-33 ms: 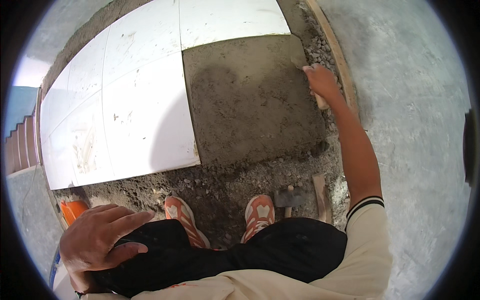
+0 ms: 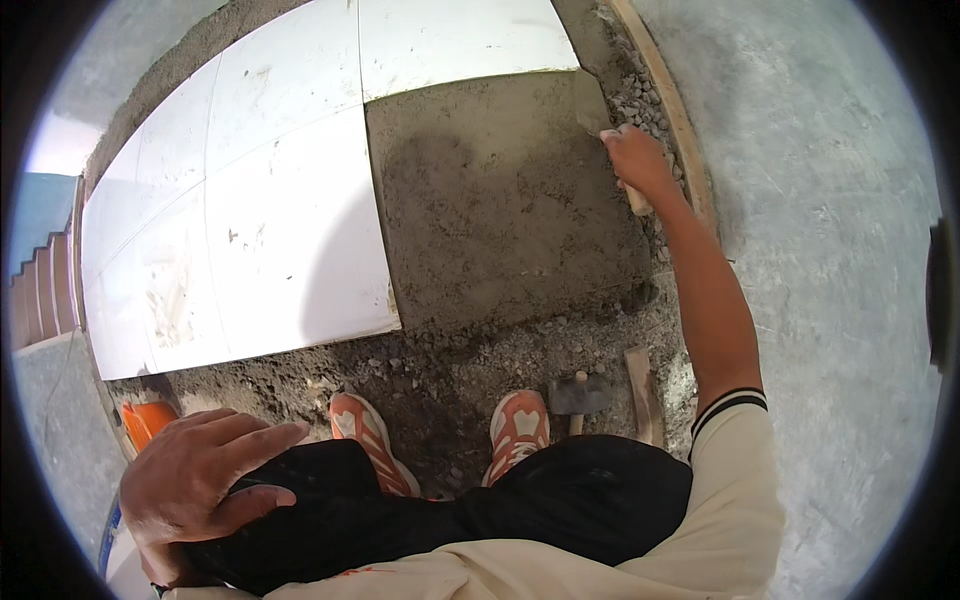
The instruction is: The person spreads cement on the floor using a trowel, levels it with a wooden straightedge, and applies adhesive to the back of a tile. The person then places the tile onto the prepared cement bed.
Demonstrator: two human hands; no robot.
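Observation:
My right hand (image 2: 638,162) grips the pale wooden handle (image 2: 639,204) of a trowel (image 2: 588,105), whose metal blade lies at the upper right corner of a square bed of wet grey mortar (image 2: 505,215). White square tiles (image 2: 270,230) border that bed on the left and at the back. My left hand (image 2: 205,475) hangs at the lower left by my black-clad leg, fingers loosely bent and apart, holding nothing that I can see.
A dark-headed mallet (image 2: 580,398) and a wooden piece (image 2: 643,395) lie near my feet (image 2: 515,425). An orange object (image 2: 148,420) is at the lower left. Gravel and a wooden strip (image 2: 665,90) edge the work beside a concrete floor (image 2: 830,280). Steps (image 2: 40,285) show far left.
My right hand and the trowel have moved slightly up and to the left along the mortar's edge. My left hand looks the same.

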